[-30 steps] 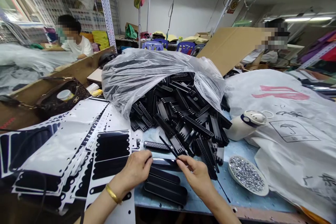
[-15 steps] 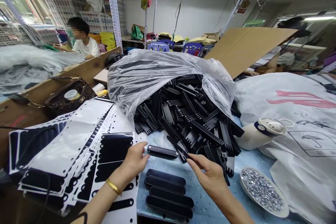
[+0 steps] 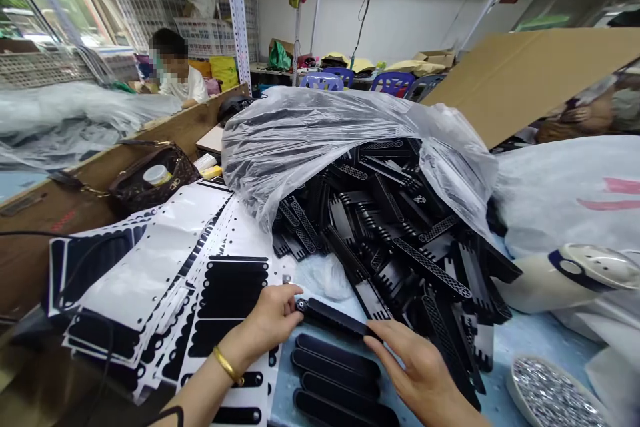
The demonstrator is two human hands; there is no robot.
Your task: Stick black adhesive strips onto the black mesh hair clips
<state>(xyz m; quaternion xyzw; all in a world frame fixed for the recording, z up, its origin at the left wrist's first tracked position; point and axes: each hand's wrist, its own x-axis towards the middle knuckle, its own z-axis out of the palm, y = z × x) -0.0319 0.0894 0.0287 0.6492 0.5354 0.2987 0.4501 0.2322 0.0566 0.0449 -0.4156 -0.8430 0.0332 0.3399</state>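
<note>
Between my hands lies a long black plastic piece [image 3: 301, 305] with rounded ends; a silver round fitting shows at its left end. A smooth black adhesive strip [image 3: 335, 317] lies along its top and covers its patterned face. My left hand [image 3: 273, 320] pinches the piece's left end. My right hand [image 3: 415, 363] is closed at the strip's right end, thumb and forefinger together; whether it also grips the piece is hidden. Just below, several smooth-topped black pieces [image 3: 340, 373] lie stacked side by side. Sheets of black strips [image 3: 235, 287] are by my left wrist.
A clear plastic bag [image 3: 300, 120] spills a heap of black slotted pieces [image 3: 395, 213]. Right of it stand a cream bottle [image 3: 540, 280] and a bowl of small shiny metal parts [image 3: 515, 387]. A handbag [image 3: 133, 190] sits left; a person [image 3: 183, 83] sits behind the wooden board [image 3: 30, 213].
My right hand has brought the black strip down onto the patterned face of the piece, which my left hand holds. The view has shifted, so things appear farther right or lower.
</note>
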